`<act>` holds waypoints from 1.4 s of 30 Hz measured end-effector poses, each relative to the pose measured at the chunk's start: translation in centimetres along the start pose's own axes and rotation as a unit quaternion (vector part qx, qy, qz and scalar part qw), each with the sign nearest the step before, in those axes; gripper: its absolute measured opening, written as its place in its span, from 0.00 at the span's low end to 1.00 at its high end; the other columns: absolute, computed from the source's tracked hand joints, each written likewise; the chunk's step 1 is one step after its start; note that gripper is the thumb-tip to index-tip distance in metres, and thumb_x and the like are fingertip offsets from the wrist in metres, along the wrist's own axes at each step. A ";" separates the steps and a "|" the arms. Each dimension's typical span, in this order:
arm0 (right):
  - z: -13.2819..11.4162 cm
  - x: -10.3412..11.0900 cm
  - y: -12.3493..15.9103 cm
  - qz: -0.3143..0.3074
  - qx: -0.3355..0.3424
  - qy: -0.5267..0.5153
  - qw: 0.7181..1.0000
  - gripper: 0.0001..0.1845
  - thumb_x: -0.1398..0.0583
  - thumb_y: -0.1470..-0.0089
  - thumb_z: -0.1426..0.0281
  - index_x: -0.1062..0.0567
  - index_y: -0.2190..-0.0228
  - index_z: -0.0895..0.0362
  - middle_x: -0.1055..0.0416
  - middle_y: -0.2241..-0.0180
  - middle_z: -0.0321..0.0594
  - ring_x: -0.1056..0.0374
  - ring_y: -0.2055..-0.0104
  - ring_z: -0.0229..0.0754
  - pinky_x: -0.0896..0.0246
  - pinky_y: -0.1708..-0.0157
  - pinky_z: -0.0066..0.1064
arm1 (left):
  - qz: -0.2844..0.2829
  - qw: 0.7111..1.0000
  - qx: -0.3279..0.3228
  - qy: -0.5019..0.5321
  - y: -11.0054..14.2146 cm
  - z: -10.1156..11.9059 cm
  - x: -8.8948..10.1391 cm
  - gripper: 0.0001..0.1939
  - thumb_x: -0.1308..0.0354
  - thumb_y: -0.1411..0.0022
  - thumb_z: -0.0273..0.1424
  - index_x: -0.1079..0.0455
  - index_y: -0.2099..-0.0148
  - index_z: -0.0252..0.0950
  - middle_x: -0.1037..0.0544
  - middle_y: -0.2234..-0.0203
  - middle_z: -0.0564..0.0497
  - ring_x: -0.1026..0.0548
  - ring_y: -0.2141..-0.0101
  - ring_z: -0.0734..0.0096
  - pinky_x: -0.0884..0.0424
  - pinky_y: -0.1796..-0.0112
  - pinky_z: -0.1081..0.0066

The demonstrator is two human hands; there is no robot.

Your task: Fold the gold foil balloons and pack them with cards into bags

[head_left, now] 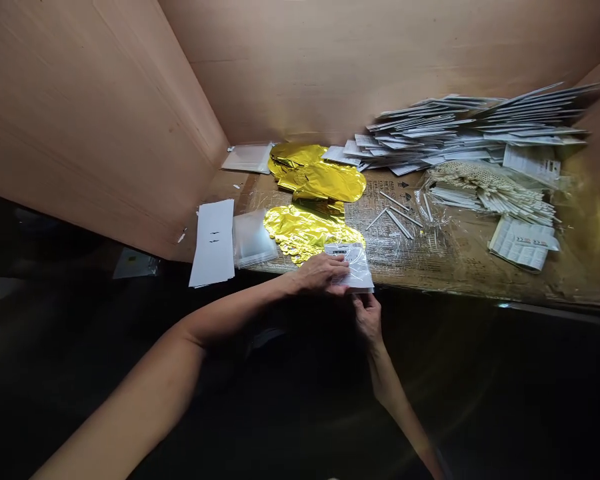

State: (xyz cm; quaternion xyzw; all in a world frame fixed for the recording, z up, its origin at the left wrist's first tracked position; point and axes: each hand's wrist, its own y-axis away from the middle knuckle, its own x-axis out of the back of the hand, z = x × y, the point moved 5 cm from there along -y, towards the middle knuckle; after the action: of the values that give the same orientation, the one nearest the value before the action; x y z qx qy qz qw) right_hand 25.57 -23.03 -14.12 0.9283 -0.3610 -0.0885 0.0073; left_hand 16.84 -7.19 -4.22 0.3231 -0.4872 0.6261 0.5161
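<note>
The left hand (323,274) lies across a clear plastic bag (353,267) at the near edge of the tabletop (430,267), its fingers together and slightly curled over the bag's upper surface. Whether its thumb closes underneath cannot be told. The right hand (367,317) is nearly closed, its fingertips (359,300) pinching the bag's lower edge, which sticks out just past the tabletop. A white printed card (341,254) shows through the plastic. Holding the bag flat with one hand and pinching its edge with the other keeps the thin plastic taut and the contents from sliding.

Just behind the bag, a crumpled gold foil balloon (305,228) with a scalloped edge touches it, and a second gold foil balloon (320,181) lies farther back. To the left are a stack of white paper strips (213,243) and a clear plastic sleeve (254,240). Another clear plastic sleeve (247,158) sits in the back corner, against a plywood wall (325,60).

To the right, thin white sticks (395,215) lie loose on the clear plastic sheeting covering the cardboard surface. Beyond them are a large bundle of white sticks (490,197), a printed white leaflet (523,243), and a wide heap of flat white packets (460,127).
</note>
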 end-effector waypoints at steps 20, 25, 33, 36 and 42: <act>-0.6 0.0 1.4 0.156 -0.020 -0.050 0.986 0.23 0.31 0.44 0.49 0.23 0.71 0.56 0.22 0.73 0.38 0.27 0.70 0.43 0.29 0.63 0.37 | 0.004 0.999 0.011 -0.036 1.0 3.4 0.3 0.31 0.40 0.32 0.51 0.27 0.36 0.37 0.31 0.31 0.37 0.37 0.30 0.42 0.39 0.33 0.46; -1.2 -0.8 0.9 0.175 0.011 -0.025 0.984 0.27 0.32 0.42 0.48 0.31 0.78 0.54 0.34 0.81 0.30 0.38 0.77 0.35 0.38 0.71 0.30 | 0.001 0.999 0.024 -0.030 0.5 2.6 -0.6 0.27 0.41 0.30 0.49 0.25 0.39 0.37 0.27 0.34 0.40 0.34 0.32 0.42 0.39 0.34 0.46; -2.4 -0.1 0.6 0.114 -0.034 0.064 0.991 0.30 0.34 0.42 0.44 0.34 0.78 0.52 0.42 0.84 0.27 0.50 0.82 0.33 0.54 0.82 0.28 | 0.049 0.993 0.106 0.018 -0.5 0.6 -1.3 0.18 0.40 0.30 0.38 0.24 0.42 0.37 0.22 0.39 0.42 0.30 0.34 0.49 0.32 0.36 0.52; -5.4 0.9 0.2 0.126 -0.008 0.182 0.975 0.25 0.37 0.38 0.46 0.29 0.74 0.53 0.38 0.82 0.30 0.44 0.82 0.37 0.48 0.80 0.31 | 0.043 0.994 0.096 0.042 -1.7 -1.4 -0.6 0.17 0.38 0.30 0.42 0.22 0.46 0.36 0.22 0.39 0.41 0.29 0.34 0.49 0.31 0.36 0.53; -11.3 -3.3 -3.9 -0.054 0.296 0.481 0.824 0.15 0.45 0.32 0.71 0.18 0.57 0.54 0.27 0.60 0.47 0.31 0.56 0.52 0.36 0.52 0.44 | 0.020 0.996 0.038 0.072 -3.2 -5.9 1.1 0.14 0.46 0.25 0.37 0.19 0.56 0.42 0.19 0.47 0.44 0.26 0.40 0.57 0.31 0.37 0.55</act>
State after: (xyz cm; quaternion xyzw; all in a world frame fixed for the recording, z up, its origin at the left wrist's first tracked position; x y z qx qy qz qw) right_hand 27.67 -18.52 -2.72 0.8289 -0.2694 0.4800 -0.1000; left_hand 20.23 -1.30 -4.15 0.2867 -0.4308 0.6762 0.5244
